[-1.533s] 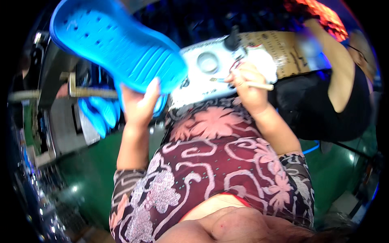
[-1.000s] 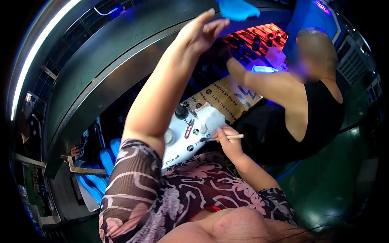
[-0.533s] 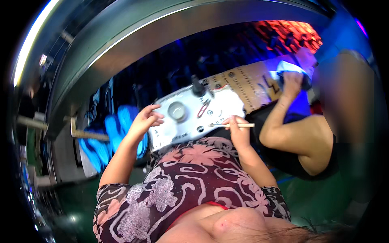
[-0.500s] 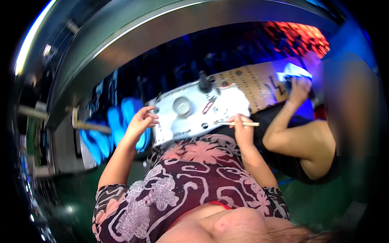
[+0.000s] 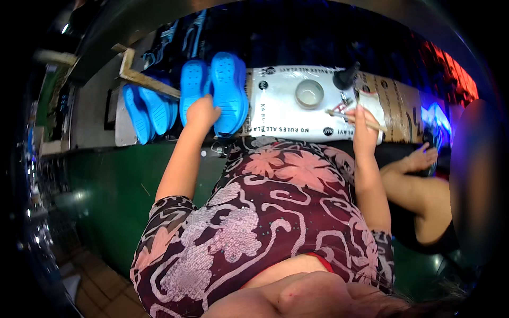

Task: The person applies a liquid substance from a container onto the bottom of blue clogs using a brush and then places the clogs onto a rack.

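Left hand (image 5: 201,115) moved over blue shoes (image 5: 228,87), grip unclear, brush (image 5: 376,125) in right hand (image 5: 364,132)

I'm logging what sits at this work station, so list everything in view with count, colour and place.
Printed sheet: 1, white, ahead of the torso
Bowl: 1, grey, on the sheet
Bottle-like object: 1, black, sheet's far right
Small tool: 1, red, near brush tip
Brush: 1, pale handle, over sheet's right
Cardboard: brown, right of sheet
Foam shoe pieces: at least 4, blue, left of sheet
L-shaped bar: 1, tan, far left
Floor: green, below
Co-worker's hand: 1, bare, far right
Patterned top: 1, maroon, black and pink, centre
Left hand: 1, bare, at the shoe pieces
Right hand: 1, bare, holding the brush
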The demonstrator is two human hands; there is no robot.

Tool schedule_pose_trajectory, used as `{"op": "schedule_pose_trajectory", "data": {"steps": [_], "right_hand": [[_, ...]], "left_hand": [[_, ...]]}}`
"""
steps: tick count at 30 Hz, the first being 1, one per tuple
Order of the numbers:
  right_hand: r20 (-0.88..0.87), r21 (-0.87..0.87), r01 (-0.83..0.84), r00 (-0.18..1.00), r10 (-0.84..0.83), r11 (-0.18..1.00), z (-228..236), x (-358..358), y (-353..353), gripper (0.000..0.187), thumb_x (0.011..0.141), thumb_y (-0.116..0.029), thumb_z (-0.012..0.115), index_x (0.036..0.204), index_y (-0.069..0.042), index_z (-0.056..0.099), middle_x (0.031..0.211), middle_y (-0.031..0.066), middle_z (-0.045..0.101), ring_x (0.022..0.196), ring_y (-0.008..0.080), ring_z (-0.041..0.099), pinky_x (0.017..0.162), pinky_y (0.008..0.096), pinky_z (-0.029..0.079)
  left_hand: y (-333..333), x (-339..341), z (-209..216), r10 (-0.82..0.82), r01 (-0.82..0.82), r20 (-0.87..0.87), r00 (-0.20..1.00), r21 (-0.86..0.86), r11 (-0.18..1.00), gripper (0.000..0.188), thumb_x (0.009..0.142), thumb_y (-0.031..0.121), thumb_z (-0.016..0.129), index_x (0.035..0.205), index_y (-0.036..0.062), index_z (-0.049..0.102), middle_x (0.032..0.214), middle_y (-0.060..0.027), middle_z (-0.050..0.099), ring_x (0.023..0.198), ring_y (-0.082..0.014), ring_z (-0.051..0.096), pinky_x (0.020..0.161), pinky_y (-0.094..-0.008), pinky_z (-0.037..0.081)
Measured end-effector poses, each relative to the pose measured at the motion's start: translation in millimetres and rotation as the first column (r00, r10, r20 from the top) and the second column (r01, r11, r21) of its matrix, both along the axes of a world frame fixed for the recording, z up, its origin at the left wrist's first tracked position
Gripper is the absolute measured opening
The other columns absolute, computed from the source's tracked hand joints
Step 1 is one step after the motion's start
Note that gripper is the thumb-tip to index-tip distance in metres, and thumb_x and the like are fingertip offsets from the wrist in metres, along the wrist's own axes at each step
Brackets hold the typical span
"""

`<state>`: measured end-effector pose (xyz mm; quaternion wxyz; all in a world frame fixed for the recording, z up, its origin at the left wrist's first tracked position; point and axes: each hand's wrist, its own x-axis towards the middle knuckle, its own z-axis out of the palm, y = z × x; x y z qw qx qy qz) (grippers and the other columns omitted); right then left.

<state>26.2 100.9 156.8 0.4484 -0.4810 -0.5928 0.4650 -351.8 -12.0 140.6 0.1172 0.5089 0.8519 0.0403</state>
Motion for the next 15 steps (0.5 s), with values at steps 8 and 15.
{"op": "schedule_pose_trajectory", "data": {"steps": [8,15], "right_hand": [[0.330,0.277,-0.244,0.932,0.147,0.929,-10.3,-45.6,37.3,0.023,0.088,-0.020,0.059,0.077,-0.001,0.066,0.067,0.0083,0.059,0.063,0.0179,0.056,0.061,0.0291,0.043],[0.570,0.406,-0.380,0.816,0.095,0.831,-40.8,-60.6,54.1,0.020,0.079,-0.023,0.064,0.070,-0.005,0.066,0.066,0.0079,0.062,0.066,0.0269,0.059,0.067,0.0361,0.043]], "left_hand": [[-12.0,-8.9,-7.8,0.080,-0.076,0.041,0.996,-0.088,0.993,0.041,0.077,0.022,0.055,0.110,-0.0028,0.050,0.083,-0.0214,0.065,0.078,-0.0376,0.063,0.069,-0.0438,0.049],[-41.4,-24.3,-42.2,0.116,-0.472,0.943,0.311,0.047,0.881,0.036,0.086,0.018,0.054,0.115,-0.0013,0.048,0.074,-0.0004,0.058,0.054,-0.0094,0.052,0.045,-0.0247,0.041]]}}
